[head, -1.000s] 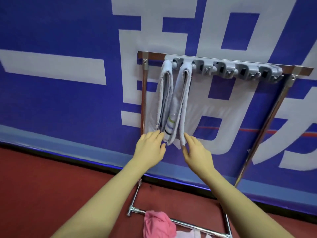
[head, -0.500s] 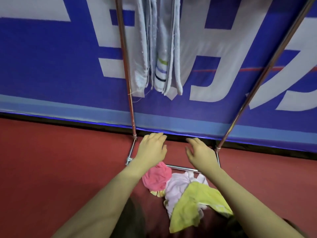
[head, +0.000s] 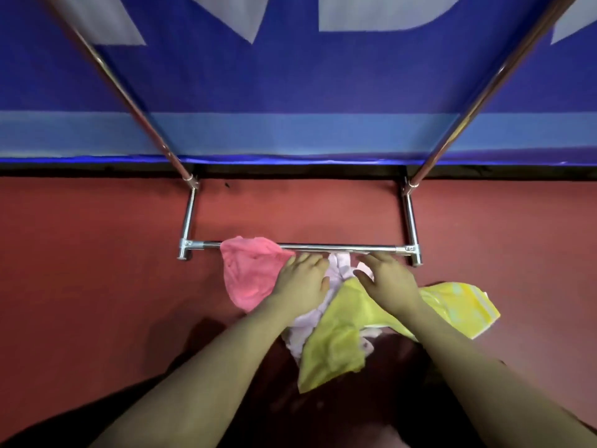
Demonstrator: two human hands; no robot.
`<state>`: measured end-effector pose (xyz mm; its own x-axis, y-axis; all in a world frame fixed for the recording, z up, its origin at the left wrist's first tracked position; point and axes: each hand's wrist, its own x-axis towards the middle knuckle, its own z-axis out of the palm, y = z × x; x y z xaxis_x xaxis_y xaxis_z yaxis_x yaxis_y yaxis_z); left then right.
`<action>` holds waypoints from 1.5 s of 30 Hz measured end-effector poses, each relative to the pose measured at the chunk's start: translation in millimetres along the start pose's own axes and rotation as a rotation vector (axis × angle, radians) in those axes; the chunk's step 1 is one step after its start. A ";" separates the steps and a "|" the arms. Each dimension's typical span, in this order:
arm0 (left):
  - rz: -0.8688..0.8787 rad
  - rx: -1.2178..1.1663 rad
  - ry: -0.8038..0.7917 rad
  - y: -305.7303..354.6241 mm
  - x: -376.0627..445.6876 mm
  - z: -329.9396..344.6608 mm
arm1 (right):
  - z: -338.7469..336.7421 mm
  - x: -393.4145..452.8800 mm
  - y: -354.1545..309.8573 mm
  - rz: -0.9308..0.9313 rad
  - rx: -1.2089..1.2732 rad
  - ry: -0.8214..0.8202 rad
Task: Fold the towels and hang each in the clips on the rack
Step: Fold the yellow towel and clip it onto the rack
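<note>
A heap of loose towels lies on the red floor against the rack's bottom bar [head: 342, 247]. A pink towel [head: 248, 273] is at the left, a pale lilac towel [head: 307, 331] in the middle and a yellow towel [head: 336, 337] at the right and front. My left hand [head: 302, 284] rests on the heap where pink meets lilac, fingers fairly straight. My right hand [head: 386, 281] lies on the lilac and yellow towels, fingers spread, thumb on the yellow one. Neither hand plainly grips anything. The clips and the hung towels are out of view above.
The rack's two slanted metal uprights [head: 142, 114] [head: 478, 105] rise from chrome base feet [head: 189, 218] [head: 410, 218]. A blue and white banner [head: 290, 92] stands right behind the rack. Red floor [head: 80, 253] spreads on both sides.
My view has dropped from the hung towels at the clips down to the floor. Both hands came down from the hanging towels and now rest on the towel heap.
</note>
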<state>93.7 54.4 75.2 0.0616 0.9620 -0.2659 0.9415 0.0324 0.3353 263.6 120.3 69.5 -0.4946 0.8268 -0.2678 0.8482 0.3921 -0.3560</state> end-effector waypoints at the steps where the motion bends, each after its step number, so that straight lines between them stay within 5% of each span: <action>1: 0.008 -0.018 -0.055 1.7 9.1 14.5 | 14.1 2.1 13.2 0.028 -0.001 -0.018; 9: 0.073 0.128 -0.326 -0.1 56.4 119.3 | 120.9 3.9 79.9 0.113 0.040 -0.117; 12: 0.077 0.116 -0.270 -2.8 63.9 136.1 | 137.1 6.3 86.2 0.172 0.056 -0.158; 18: 0.102 0.070 -0.253 0.6 60.5 128.9 | 130.1 -1.8 75.9 0.047 0.083 0.187; 27: 0.079 -0.379 0.204 26.9 31.2 36.0 | 33.1 -22.6 15.4 0.059 0.460 0.419; 33: 0.002 -0.687 0.215 49.3 -4.9 -53.4 | -57.6 -47.2 -35.3 -0.054 0.646 0.551; 45: -0.088 -0.536 0.524 55.8 -101.5 -197.2 | -231.5 -97.3 -132.5 -0.147 0.745 0.927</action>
<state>74.7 11.9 299.1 -0.2978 0.9485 0.1076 0.6376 0.1138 0.7619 243.1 81.3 350.0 0.0066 0.8894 0.4570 0.3254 0.4302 -0.8420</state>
